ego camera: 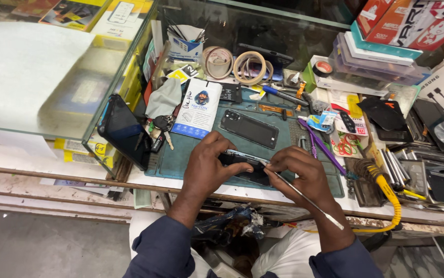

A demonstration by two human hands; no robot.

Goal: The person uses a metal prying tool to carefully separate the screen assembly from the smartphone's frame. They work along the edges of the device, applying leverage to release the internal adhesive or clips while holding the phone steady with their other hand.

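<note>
- Phone [242,166] on the near edge of the green mat [180,159], tilted up on its long side between both hands; head view only.
- Left hand [209,167] closed around the phone's left end, thumb along the near side, fingers curled over the top edge.
- Right hand [299,172] pinched shut on a thin metal tool [304,198], tip set at the phone's right end, at the edge seam; handle runs back toward the wrist.
- Back cover [249,128] lies flat just beyond the phone, apart from it, so the opening looks done.
- Judging by this: work on the open body is mid-way; nothing lifted out that I can see, and the cover is not yet back on.
- Tape rolls [249,67] far; yellow cable [387,193] right; another dark phone [124,131] left.
</note>
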